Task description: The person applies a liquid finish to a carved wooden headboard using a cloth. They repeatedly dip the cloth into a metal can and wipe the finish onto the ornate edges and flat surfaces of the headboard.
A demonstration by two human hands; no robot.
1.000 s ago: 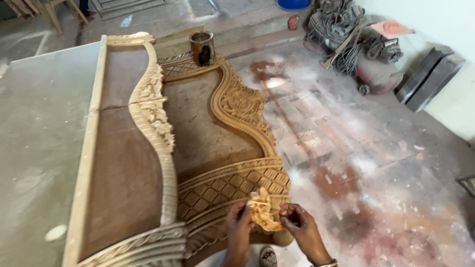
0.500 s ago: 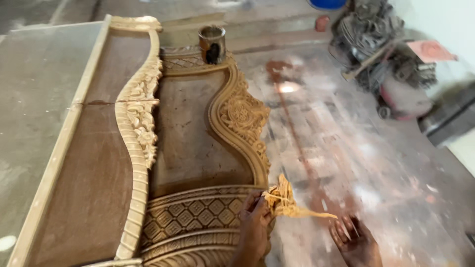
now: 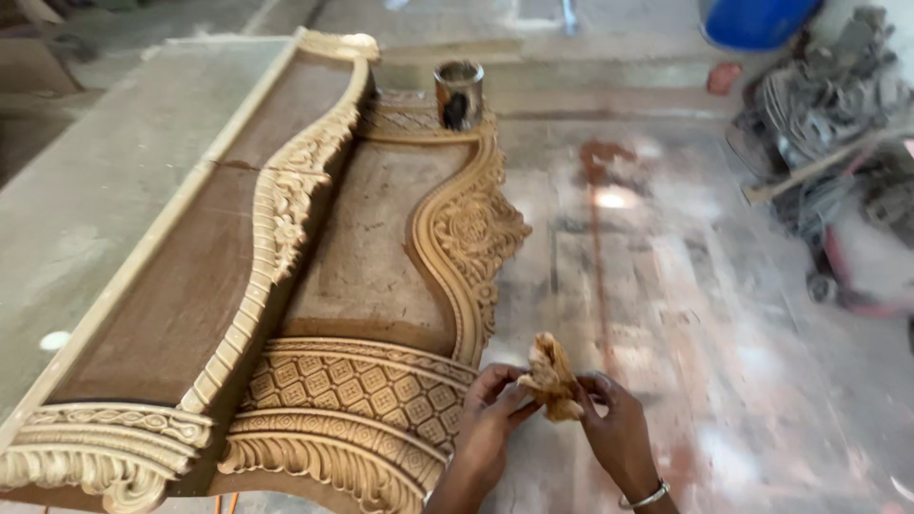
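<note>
Dusty concrete floor (image 3: 666, 286) spreads under us, patched with reddish stain. We hold a crumpled tan rag (image 3: 552, 378) between both hands, just off the lower right edge of the carved wooden panel (image 3: 381, 286): our left hand (image 3: 490, 419) pinches it from below with fingers closed on it, our right hand (image 3: 619, 433) grips its other side. We judge the rag could snag on the sharp carved edging (image 3: 466, 238) and tear, or shed fibres into the lattice carving (image 3: 352, 385). A dark metal tin (image 3: 459, 93) stands on the panel's far end; its label is too blurred to tell. Farther off sit a blue barrel (image 3: 757, 19) and a heap of grey machine parts (image 3: 828, 105).
</note>
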